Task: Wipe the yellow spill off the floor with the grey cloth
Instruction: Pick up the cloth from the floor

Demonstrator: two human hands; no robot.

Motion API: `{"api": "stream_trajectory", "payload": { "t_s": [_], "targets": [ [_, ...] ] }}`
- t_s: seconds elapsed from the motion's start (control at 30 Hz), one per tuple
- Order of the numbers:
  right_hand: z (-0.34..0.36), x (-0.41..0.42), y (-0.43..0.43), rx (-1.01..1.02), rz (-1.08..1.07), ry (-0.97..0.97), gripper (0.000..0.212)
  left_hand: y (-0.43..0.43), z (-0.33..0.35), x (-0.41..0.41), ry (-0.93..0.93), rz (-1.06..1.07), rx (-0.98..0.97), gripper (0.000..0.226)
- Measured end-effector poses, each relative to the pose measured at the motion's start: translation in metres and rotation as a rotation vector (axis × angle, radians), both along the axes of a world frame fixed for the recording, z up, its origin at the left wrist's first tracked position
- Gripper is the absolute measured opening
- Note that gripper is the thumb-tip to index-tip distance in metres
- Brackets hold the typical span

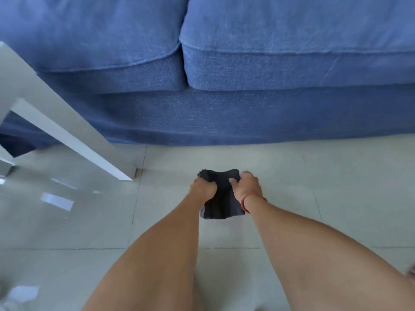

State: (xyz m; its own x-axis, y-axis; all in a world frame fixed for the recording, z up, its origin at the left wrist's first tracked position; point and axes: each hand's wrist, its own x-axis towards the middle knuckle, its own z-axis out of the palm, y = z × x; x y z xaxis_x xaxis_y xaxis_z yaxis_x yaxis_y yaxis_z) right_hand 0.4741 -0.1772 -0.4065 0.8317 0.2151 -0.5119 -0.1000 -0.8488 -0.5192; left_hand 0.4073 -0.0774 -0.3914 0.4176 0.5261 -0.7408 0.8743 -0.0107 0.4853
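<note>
The grey cloth (221, 196) lay folded on the pale tiled floor (314, 198), just near of the blue sofa (247, 86) and right of the white table leg (67, 135). Both hands were clenched on it: the left hand (203, 189) bunched its left edge, the right hand (247, 187) (a red band (247, 199) on that wrist) pinched its right edge. The cloth looked soft, light and limp, so it would likely crumple unless pressed flat; holding both side edges seemed sensible. No yellow spill showed anywhere; it may have been under the cloth or already lifted, I could not tell. The fingertips were buried in the folds.
</note>
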Motion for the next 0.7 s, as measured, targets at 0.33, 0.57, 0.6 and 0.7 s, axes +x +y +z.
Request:
{"api": "stream_trajectory", "payload": {
  "t_s": [0.33, 0.57, 0.6, 0.7],
  "targets": [
    [0.26, -0.015, 0.024, 0.548, 0.039, -0.42, 0.024, 0.021, 0.259, -0.015, -0.504, 0.143, 0.374, 0.037],
    [0.348, -0.101, 0.043, 0.724, 0.166, -0.493, 0.025, 0.03, 0.355, -0.122, -0.685, 0.355, 0.447, 0.038],
    [0.356, -0.119, 0.052, 0.754, 0.201, -0.498, 0.025, 0.036, 0.362, -0.144, -0.691, 0.401, 0.462, 0.04],
    [0.373, -0.179, 0.081, 0.829, 0.307, -0.458, 0.025, 0.054, 0.377, -0.218, -0.668, 0.515, 0.53, 0.041]
  ]
}}
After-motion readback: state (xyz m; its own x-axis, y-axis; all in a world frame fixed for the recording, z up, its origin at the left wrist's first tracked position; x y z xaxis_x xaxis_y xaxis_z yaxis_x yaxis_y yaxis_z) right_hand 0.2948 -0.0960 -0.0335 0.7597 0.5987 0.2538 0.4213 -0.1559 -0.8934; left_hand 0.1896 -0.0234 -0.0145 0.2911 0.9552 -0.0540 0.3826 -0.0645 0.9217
